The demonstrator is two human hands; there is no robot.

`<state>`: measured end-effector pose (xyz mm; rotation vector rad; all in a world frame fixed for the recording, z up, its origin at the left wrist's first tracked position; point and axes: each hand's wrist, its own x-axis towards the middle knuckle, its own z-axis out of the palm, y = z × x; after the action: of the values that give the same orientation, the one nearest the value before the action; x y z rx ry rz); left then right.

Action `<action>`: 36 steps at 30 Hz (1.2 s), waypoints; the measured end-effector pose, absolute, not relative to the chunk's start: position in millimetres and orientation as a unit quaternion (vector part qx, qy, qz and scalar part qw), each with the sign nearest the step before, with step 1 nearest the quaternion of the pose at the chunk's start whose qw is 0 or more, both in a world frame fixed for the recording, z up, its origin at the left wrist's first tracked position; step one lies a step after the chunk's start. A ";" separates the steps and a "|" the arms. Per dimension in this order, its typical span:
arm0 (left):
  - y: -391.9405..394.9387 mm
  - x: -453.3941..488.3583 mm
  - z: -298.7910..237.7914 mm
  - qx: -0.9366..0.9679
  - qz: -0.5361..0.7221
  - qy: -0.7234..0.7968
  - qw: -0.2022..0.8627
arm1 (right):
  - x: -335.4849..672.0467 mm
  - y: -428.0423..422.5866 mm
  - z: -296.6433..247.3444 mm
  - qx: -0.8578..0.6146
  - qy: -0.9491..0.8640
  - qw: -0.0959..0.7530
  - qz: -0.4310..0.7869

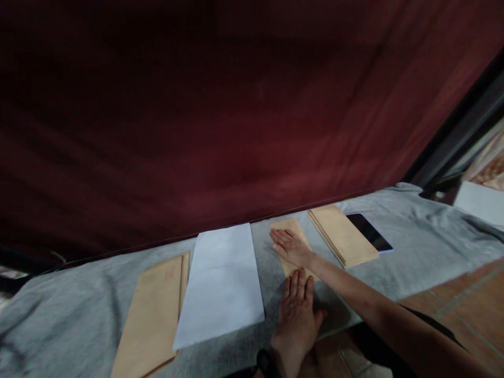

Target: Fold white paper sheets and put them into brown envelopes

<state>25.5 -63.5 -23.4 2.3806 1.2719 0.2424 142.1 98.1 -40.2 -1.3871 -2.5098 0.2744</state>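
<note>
A single brown envelope (289, 228) lies on the grey cloth (413, 247) in the middle of the view. My right hand (289, 245) lies flat and open on its far half, fingers pointing left. My left hand (297, 307) lies flat and open over its near end, fingers together and pointing away from me. Left of the hands sits a stack of white paper sheets (222, 281).
A pile of brown envelopes (340, 233) lies right of the hands, with a dark tablet (370, 232) beside it. Another pile of brown envelopes (151, 315) sits at the left. A dark red curtain (236, 105) hangs behind. Tiled floor (464, 299) shows at the right.
</note>
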 end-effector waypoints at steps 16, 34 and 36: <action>-44.4 6.0 20.5 0.833 0.022 0.423 0.357 | 180.3 5.1 -10.9 -0.402 -0.838 0.133 0.345; 9.4 8.2 12.7 0.797 0.218 0.492 0.276 | 240.8 -6.2 -18.6 -0.461 -0.841 0.213 0.187; 18.7 17.0 9.4 0.807 0.224 0.499 0.222 | 239.6 -12.7 -26.2 -0.441 -0.866 0.184 0.149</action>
<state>17.0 18.7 9.4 2.2289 1.3793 0.6193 239.6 -12.7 -26.2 -1.2428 -2.4419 0.4199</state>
